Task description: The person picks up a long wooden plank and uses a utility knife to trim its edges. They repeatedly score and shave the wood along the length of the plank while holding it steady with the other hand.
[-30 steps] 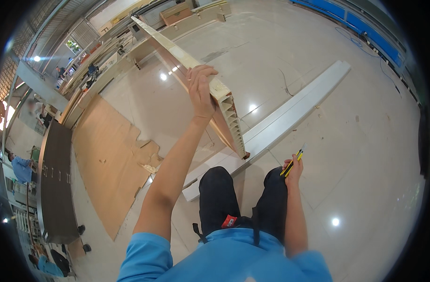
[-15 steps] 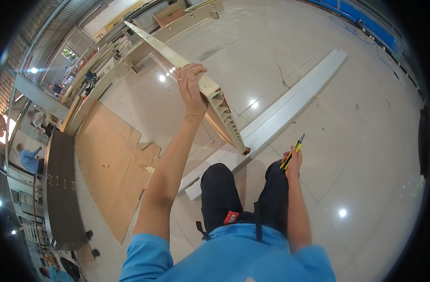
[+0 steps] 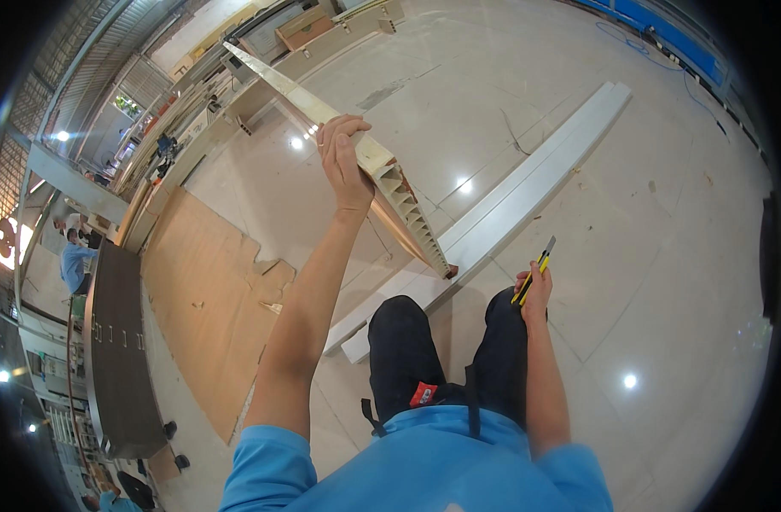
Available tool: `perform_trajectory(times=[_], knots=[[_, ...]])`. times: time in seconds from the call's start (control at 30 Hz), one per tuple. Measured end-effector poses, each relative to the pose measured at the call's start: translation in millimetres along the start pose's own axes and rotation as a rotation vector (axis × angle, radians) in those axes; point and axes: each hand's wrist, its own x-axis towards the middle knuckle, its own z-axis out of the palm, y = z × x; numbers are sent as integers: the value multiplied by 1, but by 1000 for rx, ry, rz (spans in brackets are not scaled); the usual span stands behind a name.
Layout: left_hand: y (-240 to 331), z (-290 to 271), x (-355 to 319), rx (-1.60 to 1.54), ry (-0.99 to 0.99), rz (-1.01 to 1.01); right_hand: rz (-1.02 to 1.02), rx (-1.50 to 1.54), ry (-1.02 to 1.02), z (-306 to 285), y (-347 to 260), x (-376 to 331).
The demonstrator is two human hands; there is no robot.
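Note:
My left hand (image 3: 346, 171) is closed over the upper edge of a long, door-like hollow panel (image 3: 288, 90), which stands on its long edge and runs away toward the far left. Its near end shows a row of small open cells, with reddish-brown corners. Two long white boards (image 3: 531, 188) lie side by side on the floor, and the panel's lower near corner is at them; whether it touches them I cannot tell. Beside my right knee, my right hand (image 3: 537, 299) holds a yellow and black utility knife (image 3: 544, 266), blade out and pointing up and away from me.
A torn brown sheet (image 3: 203, 307) lies on the tiled floor to my left. Past it stands a dark cabinet with handles (image 3: 113, 341), with a person in blue (image 3: 75, 263) near its far end. Long beams (image 3: 194, 132) are stacked at the far left. A blue cable (image 3: 689, 85) trails at the far right.
The view has shifted slightly. The person in blue beyond the dark cabinet has moved toward its far end. Both my hands keep their grips, with the panel and knife almost unmoved.

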Motion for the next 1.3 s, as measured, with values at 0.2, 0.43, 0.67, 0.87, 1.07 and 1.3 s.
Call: perform_trajectory(times=[0.2, 0.43, 0.67, 0.87, 1.07, 1.3], knots=[[-1, -1, -1, -2, -3, 5, -14, 4, -15, 0, -1, -1], [2, 0, 1, -17, 12, 11, 1, 3, -3, -2, 0, 2], [4, -2, 1, -12, -9, -2, -3, -10, -3, 0, 0, 1], [2, 0, 0, -73, 20, 9, -31, -26, -12, 0, -1, 1], [1, 1, 0, -77, 29, -2, -21, -27, -12, 0, -1, 2], [1, 1, 0, -17, 24, 9, -25, -39, -11, -1, -1, 2]])
